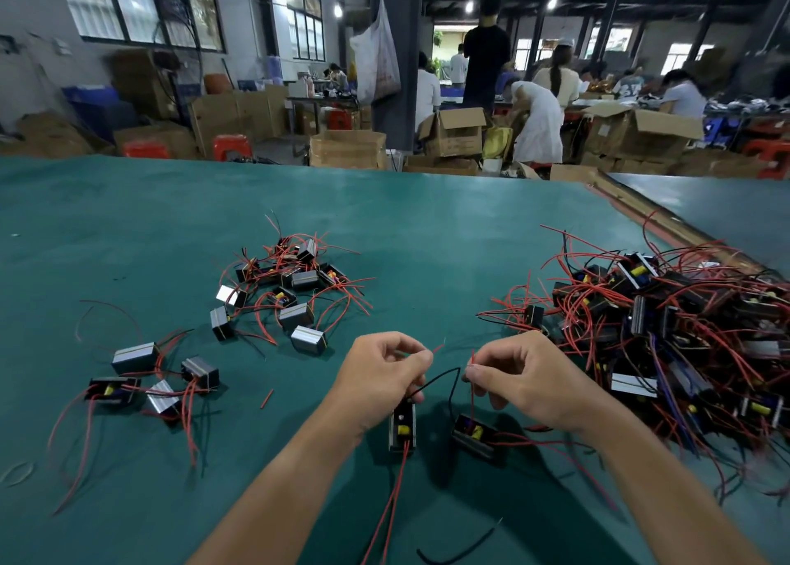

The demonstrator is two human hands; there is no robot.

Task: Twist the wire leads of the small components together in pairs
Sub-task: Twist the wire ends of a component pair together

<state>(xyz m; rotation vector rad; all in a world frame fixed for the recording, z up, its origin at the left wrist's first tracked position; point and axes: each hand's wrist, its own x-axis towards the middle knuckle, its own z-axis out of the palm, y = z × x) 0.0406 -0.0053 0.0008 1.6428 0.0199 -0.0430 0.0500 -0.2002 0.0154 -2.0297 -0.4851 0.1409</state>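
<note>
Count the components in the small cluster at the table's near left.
4: silver-topped component at the back left, black one back right, open one with a yellow part front left, silver one front right. More may be hidden.

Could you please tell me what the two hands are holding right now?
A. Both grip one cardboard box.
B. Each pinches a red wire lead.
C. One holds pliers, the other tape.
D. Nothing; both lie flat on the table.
B: the left hand pinches one red lead near its tip, and the right hand pinches another red lead, above the green table.
</note>
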